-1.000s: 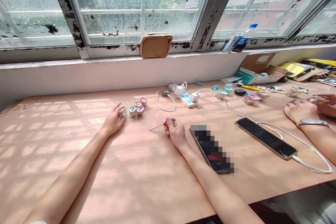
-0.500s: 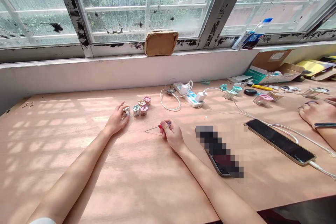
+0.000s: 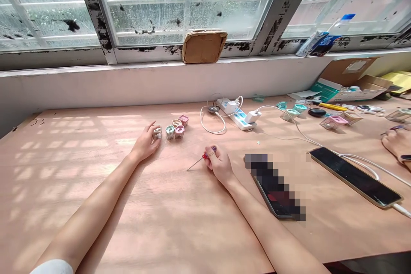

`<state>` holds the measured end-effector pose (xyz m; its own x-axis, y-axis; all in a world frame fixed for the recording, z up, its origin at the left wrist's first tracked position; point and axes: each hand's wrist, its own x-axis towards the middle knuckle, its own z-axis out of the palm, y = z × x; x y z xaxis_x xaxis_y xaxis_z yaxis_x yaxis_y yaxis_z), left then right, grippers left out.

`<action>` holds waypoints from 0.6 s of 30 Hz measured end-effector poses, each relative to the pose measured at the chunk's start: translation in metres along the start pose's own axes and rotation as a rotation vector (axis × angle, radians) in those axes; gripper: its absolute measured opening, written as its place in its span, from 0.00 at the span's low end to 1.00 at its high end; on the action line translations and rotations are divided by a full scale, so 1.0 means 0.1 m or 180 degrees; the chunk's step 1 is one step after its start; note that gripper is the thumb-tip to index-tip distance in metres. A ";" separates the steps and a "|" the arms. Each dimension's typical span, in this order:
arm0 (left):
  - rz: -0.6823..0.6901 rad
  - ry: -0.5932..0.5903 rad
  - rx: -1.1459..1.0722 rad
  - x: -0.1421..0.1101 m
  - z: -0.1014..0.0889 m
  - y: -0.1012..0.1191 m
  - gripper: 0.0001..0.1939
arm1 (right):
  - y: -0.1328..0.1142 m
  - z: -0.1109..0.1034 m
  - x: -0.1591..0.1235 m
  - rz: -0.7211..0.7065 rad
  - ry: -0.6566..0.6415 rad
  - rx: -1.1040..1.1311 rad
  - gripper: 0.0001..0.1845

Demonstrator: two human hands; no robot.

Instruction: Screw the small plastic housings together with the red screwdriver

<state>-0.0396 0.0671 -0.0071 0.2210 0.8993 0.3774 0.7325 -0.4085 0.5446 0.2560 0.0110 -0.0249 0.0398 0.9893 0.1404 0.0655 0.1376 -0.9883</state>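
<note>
My left hand [image 3: 144, 142] rests on the table with its fingers curled around a small clear box with a pale rim [image 3: 157, 132]. Just right of it stand several similar little boxes close together: a green-rimmed box [image 3: 170, 132], a yellow-rimmed box [image 3: 177, 123], a pink-rimmed box [image 3: 180, 132] and another pink-rimmed box [image 3: 184, 120] behind. My right hand [image 3: 220, 165] grips a screwdriver [image 3: 204, 156] by its red and dark handle. Its thin metal shaft points left and down, the tip near the tabletop, apart from the boxes.
A phone [image 3: 279, 205], partly pixelated, lies right of my right forearm, with a second phone [image 3: 356, 175] on a cable beyond. Behind are a power strip [image 3: 237, 116], green-rimmed boxes [image 3: 290, 114] and an open carton [image 3: 362, 90]. Another person's hand [image 3: 396, 141] is at the right edge.
The view has shifted a little, so most things sit further right. My right hand and the screwdriver have come slightly nearer, the shaft tilting more downward. My left hand stays at the small box.
</note>
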 end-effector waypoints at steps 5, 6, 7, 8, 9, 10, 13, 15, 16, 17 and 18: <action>0.0010 -0.0006 -0.0014 -0.01 0.00 0.00 0.24 | -0.07 0.01 0.01 -0.0149 0.0288 -0.0026 0.28; 0.0012 -0.0005 -0.0012 -0.01 0.00 -0.01 0.24 | -0.08 0.01 0.01 -0.0157 0.0310 -0.0016 0.28; 0.0016 -0.0005 -0.0009 -0.01 0.00 -0.01 0.24 | -0.08 0.00 0.01 -0.0157 0.0320 -0.0014 0.28; 0.0017 -0.0001 -0.0006 -0.01 0.00 -0.01 0.24 | -0.08 0.00 0.01 -0.0158 0.0325 -0.0019 0.28; 0.0017 0.0002 -0.0007 -0.01 0.00 -0.01 0.24 | -0.08 0.00 0.02 -0.0165 0.0328 -0.0026 0.28; 0.0017 0.0003 -0.0012 -0.01 0.00 -0.01 0.24 | -0.07 0.00 0.02 -0.0174 0.0331 -0.0028 0.28; 0.0025 0.0004 -0.0029 0.00 0.01 -0.02 0.24 | -0.06 0.01 0.03 -0.0189 0.0340 -0.0010 0.27; 0.0023 -0.0001 -0.0025 0.00 0.01 -0.02 0.24 | -0.05 0.02 0.02 -0.0195 0.0325 -0.0015 0.27; 0.0013 -0.0007 -0.0023 0.00 0.01 -0.02 0.24 | -0.05 0.02 0.01 -0.0204 0.0306 -0.0040 0.27; 0.0004 -0.0012 -0.0021 0.00 0.00 -0.02 0.24 | -0.06 0.03 0.00 -0.0220 0.0284 -0.0086 0.27; -0.0001 -0.0014 -0.0020 0.00 0.00 -0.02 0.24 | -0.06 0.03 0.00 -0.0237 0.0262 -0.0146 0.26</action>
<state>-0.0409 0.0674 -0.0083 0.2236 0.9002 0.3738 0.7286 -0.4091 0.5494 0.2522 0.0099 -0.0194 0.1146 0.9688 0.2196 0.1168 0.2064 -0.9715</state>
